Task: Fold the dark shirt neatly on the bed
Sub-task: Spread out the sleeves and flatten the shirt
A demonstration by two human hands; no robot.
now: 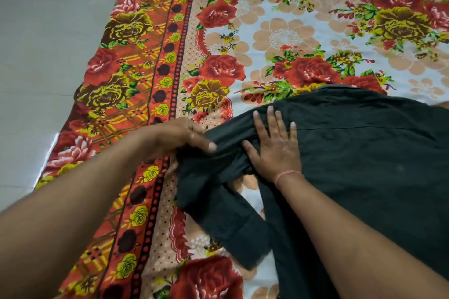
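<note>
Now right hand flat, splayed on dark shirt; left hand grip closed on sleeve.

The shirt was plain dark green-black. Beneath it, the bedsheet showed red and yellow roses on white, bordered orange.

Both bare forearms reach in from the near edge. The left hand lies angled to the right, thumb forward, its fingers curled and blurred. The right hand presses flat, palm down, fingers spread and pointing far, a thin band around its wrist.
</note>
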